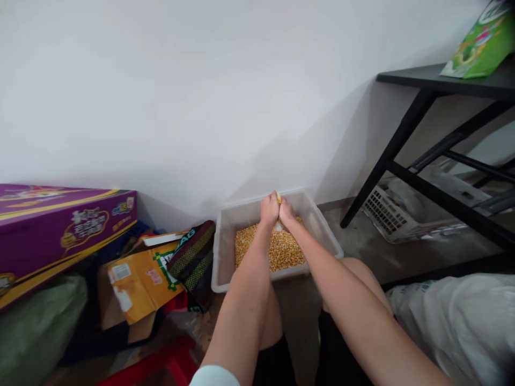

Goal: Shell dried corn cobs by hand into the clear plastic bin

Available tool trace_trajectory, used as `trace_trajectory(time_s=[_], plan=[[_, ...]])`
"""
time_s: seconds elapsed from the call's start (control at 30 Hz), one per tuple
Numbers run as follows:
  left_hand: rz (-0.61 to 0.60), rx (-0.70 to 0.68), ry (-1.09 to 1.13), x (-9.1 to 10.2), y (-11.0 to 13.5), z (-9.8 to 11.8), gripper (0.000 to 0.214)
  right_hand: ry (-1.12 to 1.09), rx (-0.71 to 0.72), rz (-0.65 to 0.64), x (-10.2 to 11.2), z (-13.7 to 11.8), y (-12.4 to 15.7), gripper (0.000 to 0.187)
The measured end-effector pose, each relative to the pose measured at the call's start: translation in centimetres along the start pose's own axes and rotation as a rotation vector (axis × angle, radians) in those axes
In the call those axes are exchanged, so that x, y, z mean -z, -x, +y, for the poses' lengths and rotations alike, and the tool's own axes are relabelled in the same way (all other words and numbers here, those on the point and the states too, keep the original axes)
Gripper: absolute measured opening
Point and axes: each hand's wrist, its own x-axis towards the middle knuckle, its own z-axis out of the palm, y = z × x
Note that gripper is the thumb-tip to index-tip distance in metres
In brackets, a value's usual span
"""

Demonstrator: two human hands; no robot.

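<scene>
A clear plastic bin (317, 222) stands on the floor against the white wall, its bottom covered with loose yellow corn kernels (249, 244). Both my arms reach out over it. My left hand (269, 210) and my right hand (286, 213) are pressed together above the far part of the bin, fingers closed round a corn cob (278, 199) whose yellow tip shows between them. My bare knees sit just behind the bin's near rim.
A purple carton (60, 228) lies at the left above an orange cardboard box (139, 281) and a dark mesh bag (193, 257). A black table frame (422, 139) stands at the right with a white basket (388, 217) under it. A white sack (462, 316) lies near right.
</scene>
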Motion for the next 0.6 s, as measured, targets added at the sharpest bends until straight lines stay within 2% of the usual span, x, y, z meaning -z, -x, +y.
trace_trajectory(time_s=[0.13,0.33,0.47,0.6], plan=[[0.039,-0.015,0.000,0.1,-0.4,-0.6,0.056,-0.104,-0.040,-0.083,0.0,-0.1,0.0,0.056],[-0.025,0.228,0.354,-0.8,-0.8,-1.5,0.056,-0.191,-0.048,-0.166,0.7,-0.5,-0.5,0.054],[0.000,0.377,0.431,-0.9,-1.0,-1.8,0.049,-0.193,-0.059,-0.106,1.0,-0.6,-1.0,0.056],[-0.037,0.359,0.341,-0.7,-1.0,-1.2,0.060,-0.195,-0.065,-0.063,1.0,-0.4,-1.5,0.058]])
